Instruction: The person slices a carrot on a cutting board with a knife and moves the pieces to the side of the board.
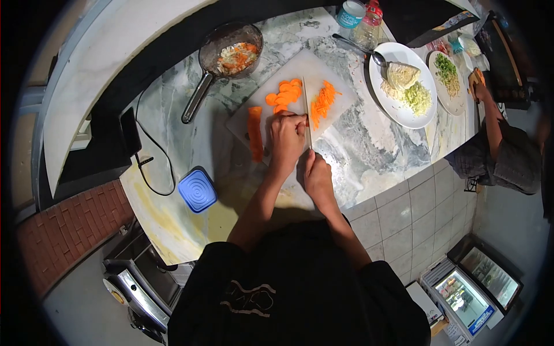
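Observation:
On a white cutting board (340, 104) my right hand (318, 176) grips the handle of a kitchen knife (307, 98), whose blade points away from me. My left hand (287, 135) is curled with its fingertips against the blade, pressing down carrot that is mostly hidden beneath the fingers. Right of the blade lies a pile of carrot strips (324, 102). Round carrot slices (283, 97) are spread just beyond my left hand. A larger length of carrot (255, 132) rests along the board's left side.
A pan (231, 52) with cooked shredded vegetables stands at the back left. To the right are a white plate (398, 115) with cabbage and a spoon (378, 59), then a plate of chopped greens (447, 78). A blue lid (197, 190) lies front left. Another person (496, 150) works far right.

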A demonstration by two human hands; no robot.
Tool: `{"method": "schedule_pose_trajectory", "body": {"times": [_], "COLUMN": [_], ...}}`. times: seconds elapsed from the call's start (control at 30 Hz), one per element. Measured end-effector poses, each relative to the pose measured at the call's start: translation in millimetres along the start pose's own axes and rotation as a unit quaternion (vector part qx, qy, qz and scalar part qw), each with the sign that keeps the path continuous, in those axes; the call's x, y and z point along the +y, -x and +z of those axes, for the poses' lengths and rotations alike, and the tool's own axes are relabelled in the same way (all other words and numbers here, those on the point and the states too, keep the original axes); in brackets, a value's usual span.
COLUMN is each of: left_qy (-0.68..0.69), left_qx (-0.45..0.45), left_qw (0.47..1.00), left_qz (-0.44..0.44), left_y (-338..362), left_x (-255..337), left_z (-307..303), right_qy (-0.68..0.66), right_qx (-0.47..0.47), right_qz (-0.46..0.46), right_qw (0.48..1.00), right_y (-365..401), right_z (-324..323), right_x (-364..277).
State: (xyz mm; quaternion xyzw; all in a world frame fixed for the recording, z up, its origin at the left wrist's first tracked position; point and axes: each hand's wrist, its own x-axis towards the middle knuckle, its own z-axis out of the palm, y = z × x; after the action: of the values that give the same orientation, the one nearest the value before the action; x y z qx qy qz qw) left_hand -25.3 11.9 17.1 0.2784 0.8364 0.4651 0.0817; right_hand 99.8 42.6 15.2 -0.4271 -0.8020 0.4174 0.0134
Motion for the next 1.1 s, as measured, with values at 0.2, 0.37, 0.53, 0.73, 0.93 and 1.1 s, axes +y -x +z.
{"method": "schedule_pose_trajectory", "body": {"times": [0.2, 0.37, 0.53, 0.73, 0.93, 1.1], "left_qy": [0.02, 0.056, 0.078, 0.051, 0.063, 0.075], "left_qx": [0.004, 0.022, 0.019, -0.013, -0.025, -0.003], "left_qw": [1.0, 0.998, 0.996, 0.998, 0.997, 0.997], "left_qz": [-0.01, -0.032, -0.025, -0.019, -0.039, -0.003], "left_y": [-0.9, -1.5, -5.3, -6.4, -5.1, -5.4], "left_x": [-4.8, -2.7, -6.6, -6.4, -5.2, -8.3], "left_z": [2.5, 3.5, 4.7, -2.0, -2.3, -1.2], "right_qy": [0.043, 0.003, -0.068, -0.169, -0.164, -0.158], "right_qx": [-0.018, 0.003, -0.042, -0.099, -0.102, -0.096], "right_qz": [0.031, -0.033, 0.003, 0.071, 0.071, 0.052], "right_qw": [0.998, 0.999, 0.997, 0.978, 0.979, 0.981], "right_y": [9.7, -3.6, -11.3, -8.8, -6.9, -7.5], "right_z": [-14.6, -13.5, -17.4, -16.2, -12.3, -9.7], "right_x": [-4.6, 4.1, 5.2, 17.5, 19.8, 19.4]}}
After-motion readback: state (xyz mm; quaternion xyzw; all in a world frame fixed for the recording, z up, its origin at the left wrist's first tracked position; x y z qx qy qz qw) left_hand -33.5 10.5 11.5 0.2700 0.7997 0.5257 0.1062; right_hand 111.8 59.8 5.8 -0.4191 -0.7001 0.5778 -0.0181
